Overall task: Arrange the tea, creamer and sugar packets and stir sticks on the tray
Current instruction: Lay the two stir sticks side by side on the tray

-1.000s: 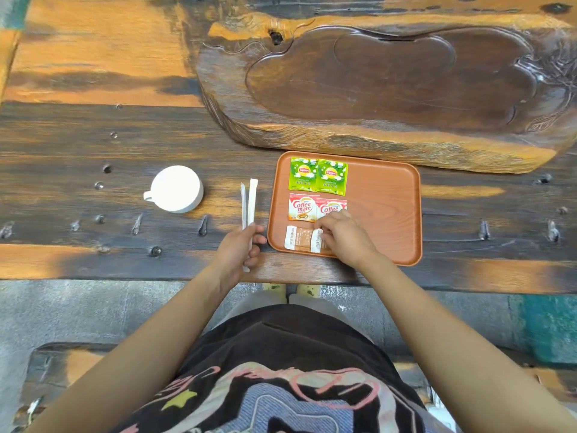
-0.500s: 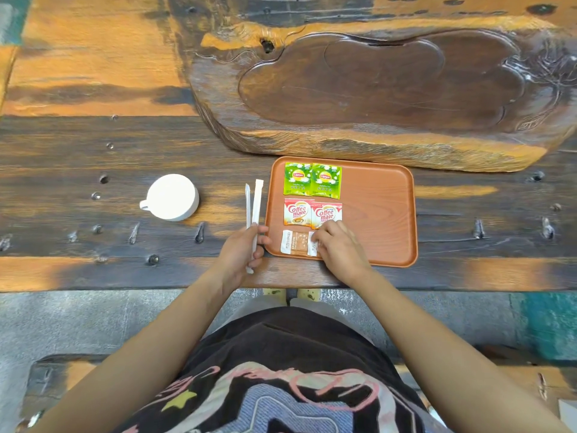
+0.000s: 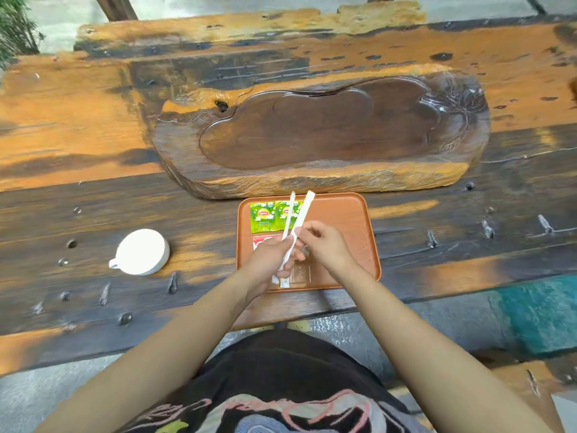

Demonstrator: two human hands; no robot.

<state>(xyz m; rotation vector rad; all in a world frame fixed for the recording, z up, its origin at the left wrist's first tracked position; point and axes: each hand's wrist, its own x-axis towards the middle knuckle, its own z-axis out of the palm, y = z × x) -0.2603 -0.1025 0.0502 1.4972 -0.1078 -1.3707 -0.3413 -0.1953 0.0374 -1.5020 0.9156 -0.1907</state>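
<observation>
An orange-brown tray (image 3: 343, 223) lies near the table's front edge. Two green tea packets (image 3: 263, 216) sit side by side at its far left. Below them a red and white creamer packet (image 3: 260, 242) shows partly behind my left hand. Brown sugar packets (image 3: 301, 273) lie at the tray's near edge, partly hidden. My left hand (image 3: 268, 260) holds two white wrapped stir sticks (image 3: 301, 210) above the tray's left side, pointing away from me. My right hand (image 3: 324, 245) touches the sticks at their middle with its fingertips.
A white cup (image 3: 142, 252) lies upside down on the dark wooden table (image 3: 93, 214), left of the tray. A large carved wooden tea board (image 3: 312, 132) stands just behind the tray. The table's front edge runs close under the tray.
My left hand lifted the two stir sticks from the table left of the tray and carried them over the tray. My right hand left the sugar packets and rose to meet the sticks.
</observation>
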